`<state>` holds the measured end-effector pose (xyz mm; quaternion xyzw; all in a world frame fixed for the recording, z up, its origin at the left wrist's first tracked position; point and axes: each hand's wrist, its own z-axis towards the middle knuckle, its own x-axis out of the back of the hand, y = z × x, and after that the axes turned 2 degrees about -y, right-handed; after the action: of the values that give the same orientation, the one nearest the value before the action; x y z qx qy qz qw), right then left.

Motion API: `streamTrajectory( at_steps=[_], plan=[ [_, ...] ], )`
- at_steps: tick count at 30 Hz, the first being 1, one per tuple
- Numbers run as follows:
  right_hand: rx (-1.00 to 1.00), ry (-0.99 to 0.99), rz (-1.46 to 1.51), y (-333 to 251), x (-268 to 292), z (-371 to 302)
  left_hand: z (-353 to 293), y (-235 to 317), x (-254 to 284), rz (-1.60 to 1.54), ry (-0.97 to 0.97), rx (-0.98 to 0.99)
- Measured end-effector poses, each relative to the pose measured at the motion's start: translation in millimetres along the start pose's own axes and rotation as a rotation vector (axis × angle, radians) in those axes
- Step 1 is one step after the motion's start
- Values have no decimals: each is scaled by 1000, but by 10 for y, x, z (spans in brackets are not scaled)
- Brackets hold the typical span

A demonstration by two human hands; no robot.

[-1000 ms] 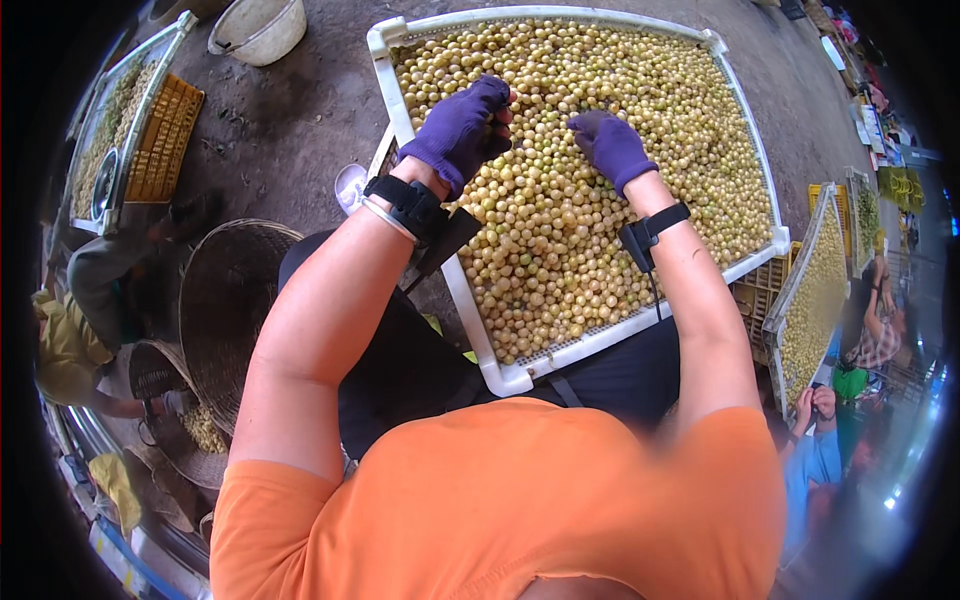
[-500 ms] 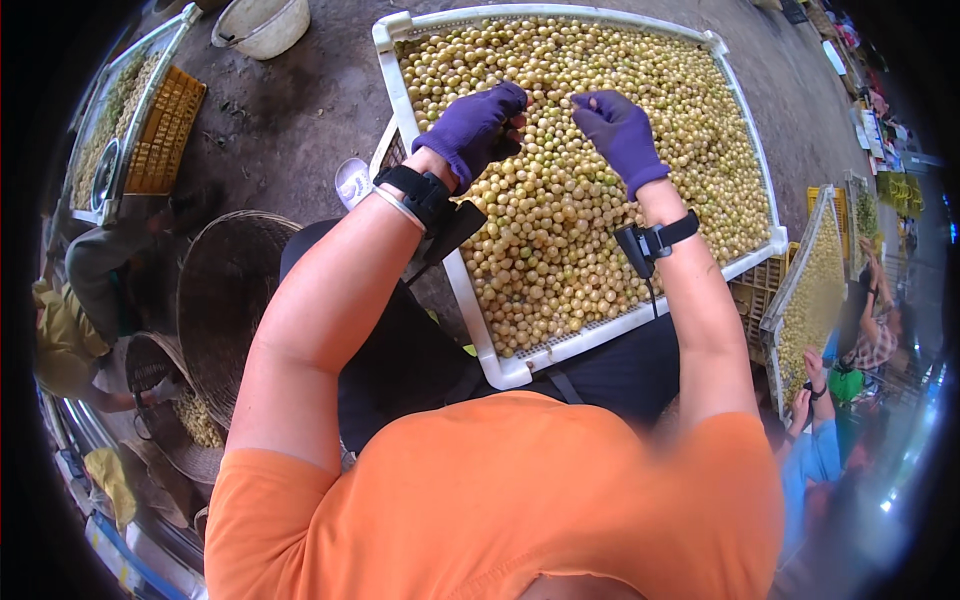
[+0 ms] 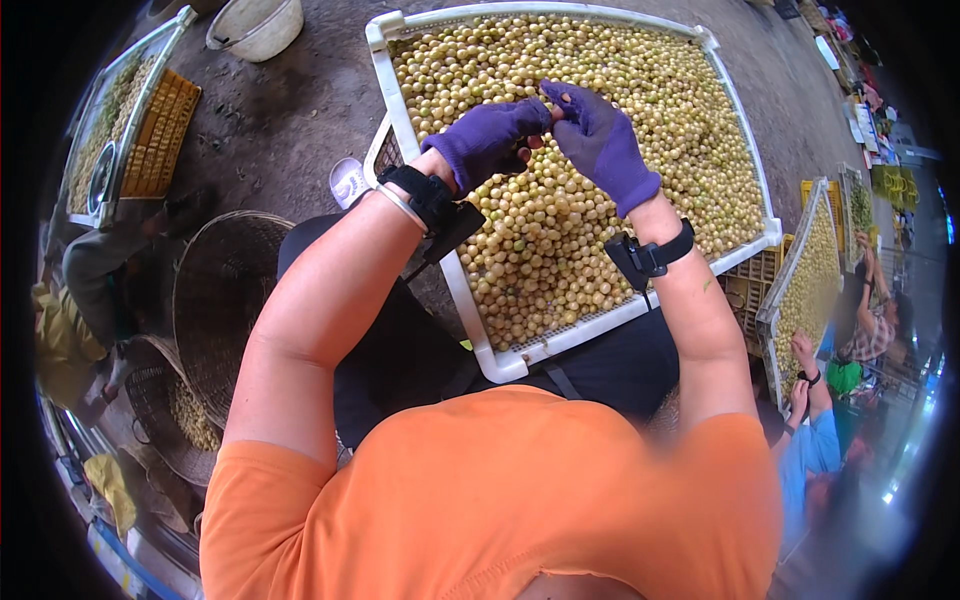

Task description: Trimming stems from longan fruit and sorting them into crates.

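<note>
A broad white-rimmed mesh tray [image 3: 372,75] lies before me, heaped with small round yellow-green fruits [image 3: 545,255]. Over the heap, my left hand [image 3: 497,137], in a purple glove with bare fingertips, is closed with its fingers curled inward. My right hand [image 3: 597,145], gloved the same way, meets it at the fingertips in a pinch. Whatever sits between the fingers is too small and covered to name. Both hands are above the tray's middle, toward its far side. Black straps with small boxes circle both wrists.
To my left stand a wicker basket [image 3: 225,235], another basket [image 3: 150,400] holding some fruits, and a yellow crate [image 3: 160,130] under a tray. A pale tub [image 3: 256,28] is at the far left. On the right, co-workers' hands [image 3: 803,370] are at another fruit tray [image 3: 812,270].
My right hand has moved left and turned inward, so its fingertips now meet those of my left hand. The left has shifted slightly toward it.
</note>
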<state>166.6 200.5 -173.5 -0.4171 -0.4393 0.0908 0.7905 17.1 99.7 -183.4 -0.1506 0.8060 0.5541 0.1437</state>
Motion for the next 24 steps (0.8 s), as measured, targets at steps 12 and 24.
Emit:
streamTrajectory(
  at_steps=[12,24],
  plan=[
    [205,23,-123,-11,23,-131,23,-6,16,107,-25,33],
    [-186,-577,-176,19,276,-400,121,-147,66,170,113,61]
  ],
)
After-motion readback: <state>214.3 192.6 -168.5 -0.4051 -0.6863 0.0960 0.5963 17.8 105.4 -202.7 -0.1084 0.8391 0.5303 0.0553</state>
